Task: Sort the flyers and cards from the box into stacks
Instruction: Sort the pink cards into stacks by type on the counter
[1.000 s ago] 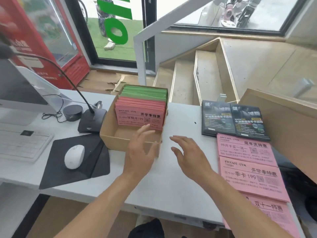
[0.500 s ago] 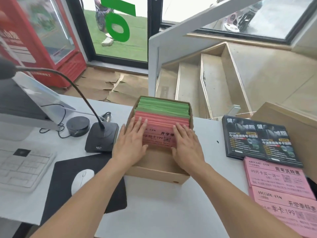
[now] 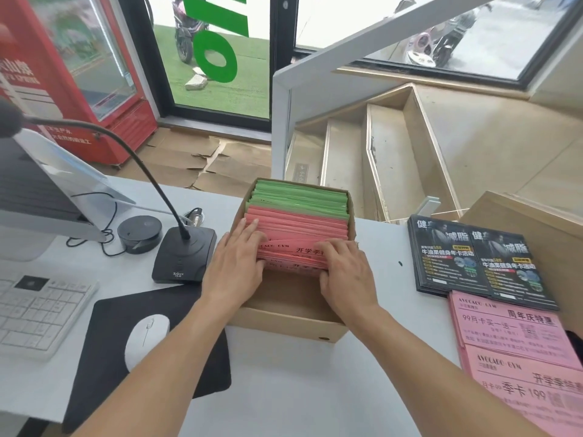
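A cardboard box [image 3: 284, 326] stands on the white desk, holding upright pink flyers [image 3: 299, 225] at the front and green flyers [image 3: 303, 197] behind them. My left hand [image 3: 235, 266] grips the left end of the front pink flyers, fingers over their top edge. My right hand [image 3: 345, 272] grips the right end of the same bunch, which tilts toward me. On the desk to the right lie two stacks of black cards [image 3: 473, 257], a pink flyer stack [image 3: 511, 323] and another pink stack [image 3: 530, 389] nearer me.
A desk microphone [image 3: 184, 257] stands just left of the box, with a black puck [image 3: 139, 230] beside it. A white mouse [image 3: 145, 337] rests on a black pad [image 3: 104, 357]; a keyboard [image 3: 34, 310] lies far left. A wooden board [image 3: 536, 222] sits at the right.
Both hands came from above the desk into the box, landed on the front pink flyers and now curl around their ends, tipping the bunch toward me.
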The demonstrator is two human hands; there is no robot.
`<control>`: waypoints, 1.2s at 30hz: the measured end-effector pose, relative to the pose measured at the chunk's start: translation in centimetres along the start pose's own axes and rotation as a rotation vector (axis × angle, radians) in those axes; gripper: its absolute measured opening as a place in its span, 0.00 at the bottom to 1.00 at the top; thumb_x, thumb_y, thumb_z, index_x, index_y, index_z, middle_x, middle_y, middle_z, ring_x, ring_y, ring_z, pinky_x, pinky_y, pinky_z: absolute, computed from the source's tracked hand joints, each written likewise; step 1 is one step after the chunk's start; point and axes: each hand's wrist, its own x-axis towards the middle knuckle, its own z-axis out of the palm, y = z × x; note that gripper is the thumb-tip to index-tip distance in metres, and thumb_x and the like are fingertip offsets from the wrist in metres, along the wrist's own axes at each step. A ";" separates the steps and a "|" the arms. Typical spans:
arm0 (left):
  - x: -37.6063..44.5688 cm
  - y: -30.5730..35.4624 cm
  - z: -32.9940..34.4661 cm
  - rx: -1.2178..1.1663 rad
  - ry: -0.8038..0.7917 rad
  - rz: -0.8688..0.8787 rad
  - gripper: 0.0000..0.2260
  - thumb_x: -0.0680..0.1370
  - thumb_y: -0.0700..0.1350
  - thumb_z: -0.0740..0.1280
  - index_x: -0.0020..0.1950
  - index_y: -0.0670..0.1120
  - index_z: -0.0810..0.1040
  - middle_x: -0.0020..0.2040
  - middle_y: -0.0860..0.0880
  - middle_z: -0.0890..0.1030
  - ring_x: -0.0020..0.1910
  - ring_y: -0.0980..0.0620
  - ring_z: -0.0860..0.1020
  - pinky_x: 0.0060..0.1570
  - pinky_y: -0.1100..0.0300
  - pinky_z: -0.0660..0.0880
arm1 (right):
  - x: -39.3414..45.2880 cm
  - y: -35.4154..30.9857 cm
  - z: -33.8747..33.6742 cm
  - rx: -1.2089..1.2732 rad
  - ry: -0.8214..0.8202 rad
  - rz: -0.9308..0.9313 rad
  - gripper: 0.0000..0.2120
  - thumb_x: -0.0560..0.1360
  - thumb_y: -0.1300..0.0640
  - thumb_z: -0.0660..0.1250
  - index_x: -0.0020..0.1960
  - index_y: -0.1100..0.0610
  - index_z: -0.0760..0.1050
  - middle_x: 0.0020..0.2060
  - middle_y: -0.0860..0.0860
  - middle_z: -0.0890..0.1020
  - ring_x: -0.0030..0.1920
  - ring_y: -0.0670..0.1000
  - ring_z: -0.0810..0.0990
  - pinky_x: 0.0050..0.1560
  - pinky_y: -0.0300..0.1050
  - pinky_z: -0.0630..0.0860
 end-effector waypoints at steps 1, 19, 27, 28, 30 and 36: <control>0.0 0.0 0.0 0.002 -0.001 0.003 0.20 0.78 0.43 0.69 0.69 0.53 0.72 0.81 0.53 0.61 0.82 0.54 0.52 0.80 0.50 0.52 | 0.0 0.0 0.0 -0.008 -0.008 0.002 0.28 0.67 0.66 0.70 0.66 0.52 0.76 0.59 0.49 0.80 0.60 0.55 0.74 0.64 0.50 0.72; -0.3 -0.3 0.1 -0.023 0.033 0.015 0.07 0.79 0.44 0.70 0.56 0.51 0.81 0.79 0.49 0.67 0.81 0.49 0.55 0.79 0.49 0.53 | 0.1 -0.6 -0.8 -0.071 -0.095 -0.044 0.14 0.74 0.64 0.64 0.54 0.49 0.80 0.43 0.47 0.83 0.44 0.55 0.80 0.57 0.46 0.71; -2.9 1.2 -2.0 -0.771 0.300 0.143 0.09 0.74 0.34 0.76 0.51 0.43 0.83 0.57 0.54 0.85 0.63 0.53 0.80 0.65 0.44 0.76 | -2.9 -1.2 -4.6 0.694 0.388 0.131 0.18 0.74 0.73 0.69 0.55 0.53 0.81 0.47 0.46 0.83 0.49 0.44 0.82 0.47 0.44 0.79; -3.5 2.4 -2.5 -0.845 0.304 0.109 0.09 0.74 0.34 0.76 0.51 0.43 0.84 0.53 0.55 0.86 0.57 0.54 0.84 0.58 0.48 0.79 | -3.4 -1.4 -5.7 0.755 0.410 0.159 0.19 0.73 0.74 0.70 0.55 0.52 0.81 0.46 0.45 0.84 0.48 0.45 0.82 0.47 0.43 0.79; -4.6 4.9 -3.3 -0.863 0.325 0.072 0.08 0.73 0.40 0.78 0.50 0.46 0.84 0.47 0.57 0.86 0.46 0.56 0.85 0.46 0.55 0.81 | -4.3 -1.0 -8.0 0.864 0.424 0.266 0.22 0.74 0.71 0.71 0.54 0.44 0.79 0.46 0.41 0.84 0.48 0.45 0.82 0.46 0.39 0.78; -9.3 11.5 -1.8 -0.919 0.246 0.055 0.10 0.73 0.42 0.78 0.51 0.50 0.82 0.45 0.59 0.85 0.45 0.57 0.85 0.39 0.60 0.82 | -10.6 4.2 -12.0 0.996 0.287 0.455 0.19 0.75 0.63 0.74 0.57 0.42 0.78 0.49 0.45 0.85 0.53 0.49 0.84 0.52 0.53 0.82</control>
